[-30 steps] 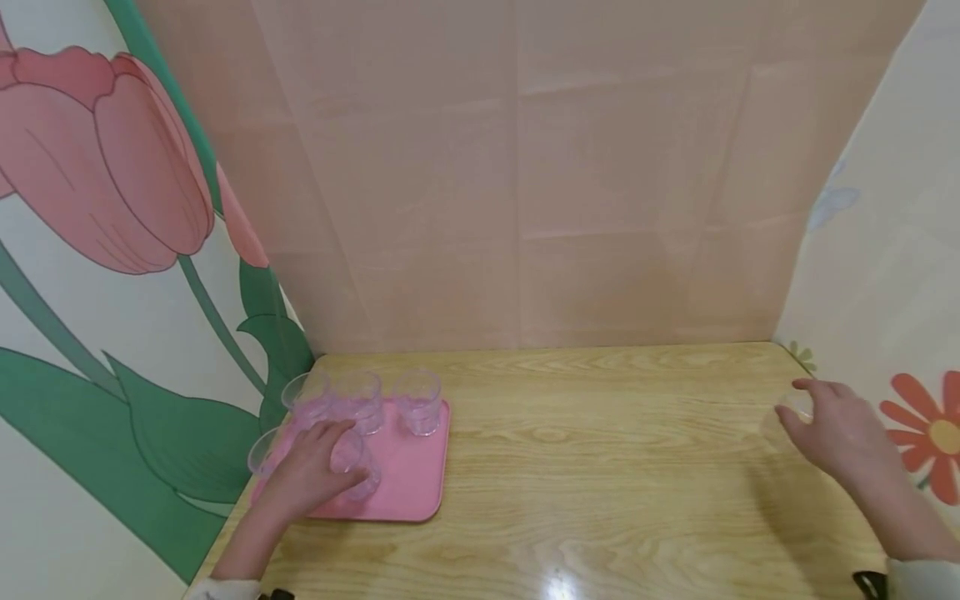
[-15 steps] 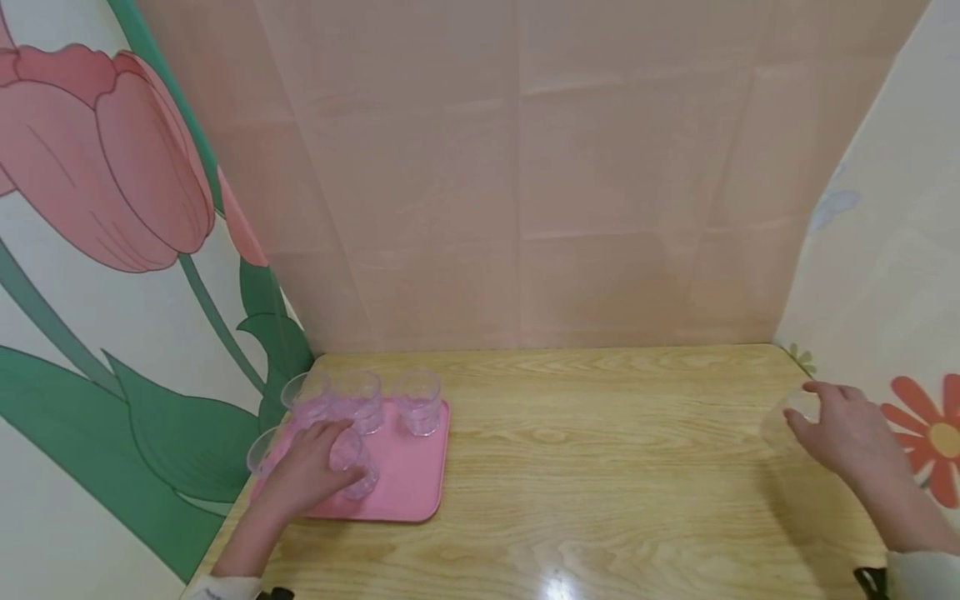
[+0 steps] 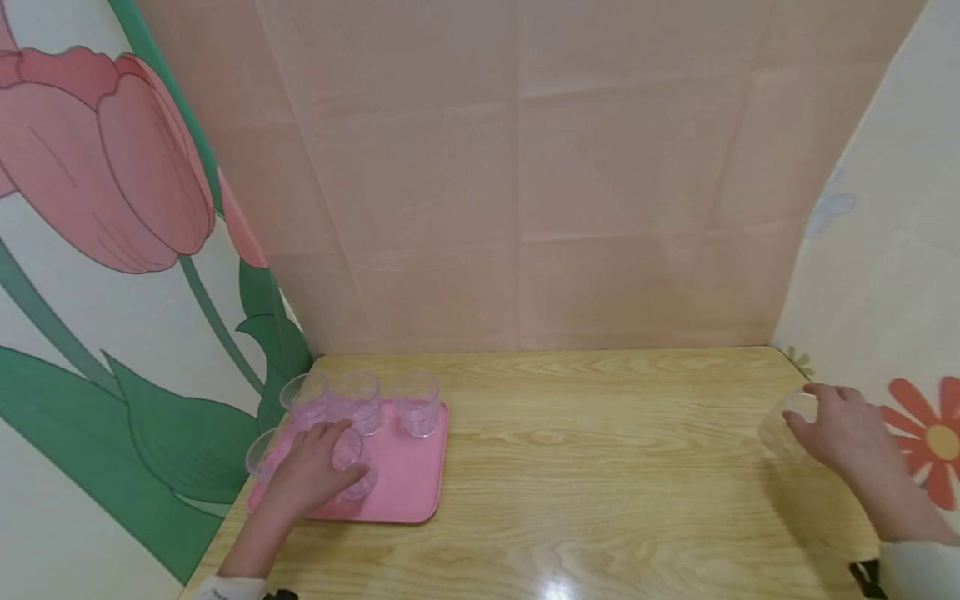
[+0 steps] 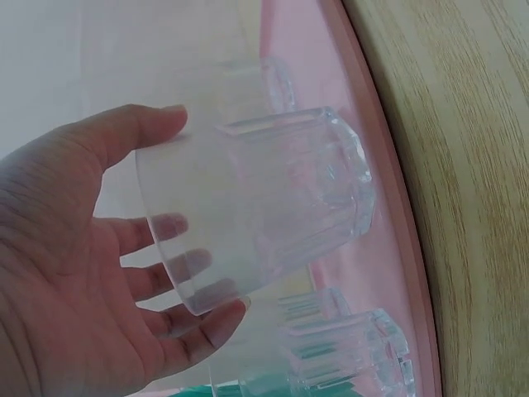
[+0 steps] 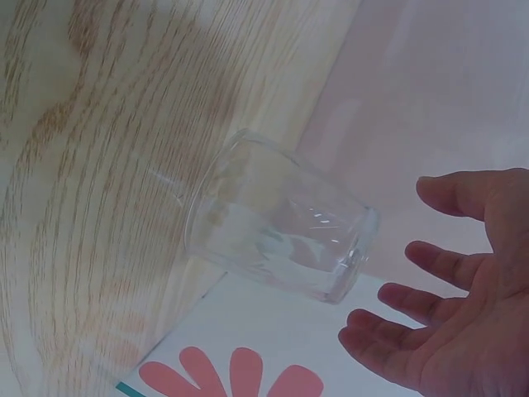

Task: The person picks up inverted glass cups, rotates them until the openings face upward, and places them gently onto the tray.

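Note:
My left hand (image 3: pixel 311 471) grips a clear faceted glass (image 4: pixel 264 194) near its rim, thumb on one side and fingers on the other. The glass is upright over the pink tray (image 3: pixel 408 492), at its near side. My right hand (image 3: pixel 855 429) is at the right end of the table, fingers spread and relaxed. Just beyond its fingertips, a second clear glass (image 5: pixel 281 219) stands upside down, rim on the wood. In the right wrist view a gap shows between that glass and my fingers.
Several more clear glasses, among them a back-row glass (image 3: pixel 417 408), stand on the tray. The wooden table (image 3: pixel 585 467) meets a pinkish cloth wall (image 3: pixel 517 208) at the back. A tulip-printed wall (image 3: pixel 112 167) borders the left, a flower-printed wall (image 3: pixel 892 275) the right.
My right hand has shifted slightly rightward, away from the upside-down glass, so more of that glass shows. The left hand has barely moved.

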